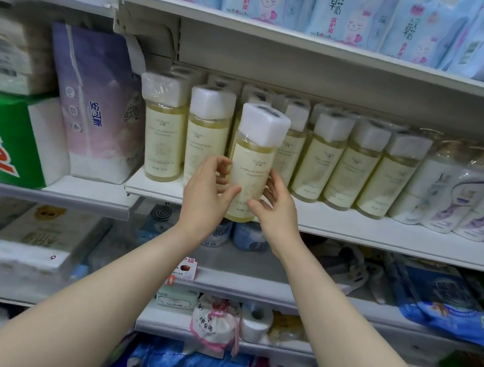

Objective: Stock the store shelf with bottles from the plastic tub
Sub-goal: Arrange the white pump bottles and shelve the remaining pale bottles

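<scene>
Stocking well advanced: a row (pixel 314 162) of bottles already stands on the shelf (pixel 367 229), while left hand (pixel 206 197) and right hand (pixel 277 211) both clasp one more bottle (pixel 252 166) at the shelf's front edge, not yet set down; tub out of view.

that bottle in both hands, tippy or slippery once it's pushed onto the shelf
The bottle looks full nearly to its cap, so it is probably heavy for its size. It is tall and narrow, so a high push may tip it. Its glossy surface could be slippery; the left hand and right hand both grip it.
</scene>
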Motion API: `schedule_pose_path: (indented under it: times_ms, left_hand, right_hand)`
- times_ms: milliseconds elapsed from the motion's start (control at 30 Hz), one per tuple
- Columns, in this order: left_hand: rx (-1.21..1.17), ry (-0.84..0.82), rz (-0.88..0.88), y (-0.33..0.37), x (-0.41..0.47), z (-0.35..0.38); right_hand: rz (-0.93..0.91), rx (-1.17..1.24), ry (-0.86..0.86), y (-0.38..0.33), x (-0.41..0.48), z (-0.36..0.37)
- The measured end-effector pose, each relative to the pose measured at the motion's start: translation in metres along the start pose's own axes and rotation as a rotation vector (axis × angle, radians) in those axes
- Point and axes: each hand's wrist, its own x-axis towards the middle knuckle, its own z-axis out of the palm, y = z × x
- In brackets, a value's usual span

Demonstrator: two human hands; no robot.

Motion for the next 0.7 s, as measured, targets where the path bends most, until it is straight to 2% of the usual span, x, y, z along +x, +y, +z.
schedule_pose_path:
  times_ms: [300,700]
  left_hand:
    - [0.065,-0.219,0.053,-0.022,-0.015,-0.001]
    - [0.209,-0.397,0.083,-0.033,0.01,0.01]
  right_hand:
    - [-0.073,-0.259,0.193,0.003,0.005,0.017]
    - [-0.09,-0.376,0.203,0.012,0.032,0.021]
